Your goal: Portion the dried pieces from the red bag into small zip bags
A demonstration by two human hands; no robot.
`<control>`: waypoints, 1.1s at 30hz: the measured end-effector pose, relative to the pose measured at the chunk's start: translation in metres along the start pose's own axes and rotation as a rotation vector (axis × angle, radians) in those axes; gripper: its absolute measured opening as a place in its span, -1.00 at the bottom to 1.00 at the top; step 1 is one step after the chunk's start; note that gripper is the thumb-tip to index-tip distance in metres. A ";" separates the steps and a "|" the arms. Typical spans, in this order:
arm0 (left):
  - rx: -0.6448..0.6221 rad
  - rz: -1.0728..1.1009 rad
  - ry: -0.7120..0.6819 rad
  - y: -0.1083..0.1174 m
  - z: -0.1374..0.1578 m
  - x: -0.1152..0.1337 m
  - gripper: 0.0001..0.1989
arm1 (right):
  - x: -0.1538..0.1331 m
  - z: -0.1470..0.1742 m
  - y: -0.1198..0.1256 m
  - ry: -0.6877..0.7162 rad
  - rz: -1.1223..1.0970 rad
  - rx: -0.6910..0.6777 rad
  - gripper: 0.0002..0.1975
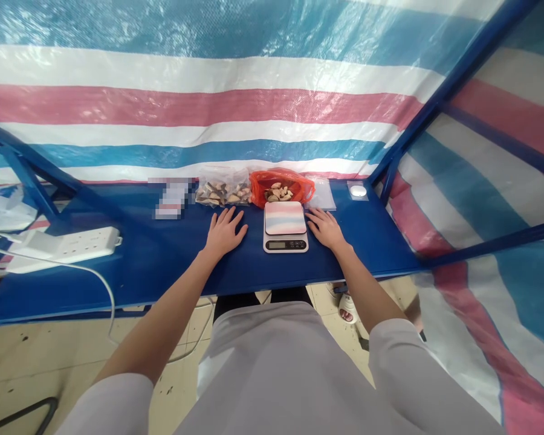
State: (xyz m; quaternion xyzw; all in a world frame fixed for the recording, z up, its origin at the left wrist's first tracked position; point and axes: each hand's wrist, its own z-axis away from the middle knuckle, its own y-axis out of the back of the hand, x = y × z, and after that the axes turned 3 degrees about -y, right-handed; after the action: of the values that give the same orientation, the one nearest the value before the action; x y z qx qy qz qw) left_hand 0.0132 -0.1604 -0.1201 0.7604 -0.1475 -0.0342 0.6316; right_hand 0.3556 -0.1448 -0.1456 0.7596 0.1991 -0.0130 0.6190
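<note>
My left hand [225,232] lies flat on the blue table, fingers spread, left of the digital scale [284,225]. On the scale's other side my right hand [325,228] rests palm down with its fingers apart, close to the scale's edge. Neither hand holds anything. The scale has a shiny plate reflecting the striped sheet and a small display at the front. Right behind it sits an open red plastic bag [303,185] with pale, brown-edged dried pieces [278,193] inside. A clear bag [223,187] of similar pieces stands beyond my left hand. Behind my right hand lie clear plastic bags [323,194].
A white power strip [79,244] with a cable lies at the table's left. A small white round object [357,191] in clear wrapping is at the back right. Blue metal frame bars [390,160] and a striped sheet [208,109] enclose the blue table [163,260].
</note>
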 end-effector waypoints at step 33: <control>-0.067 0.045 0.063 -0.001 -0.007 -0.001 -0.41 | 0.001 -0.001 0.002 0.008 -0.068 0.053 -0.63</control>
State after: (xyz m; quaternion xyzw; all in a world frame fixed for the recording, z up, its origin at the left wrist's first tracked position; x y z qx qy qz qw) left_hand 0.0138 -0.1531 -0.1199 0.7360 -0.1436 -0.0010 0.6616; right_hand 0.3572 -0.1442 -0.1437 0.7686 0.2268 -0.0362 0.5971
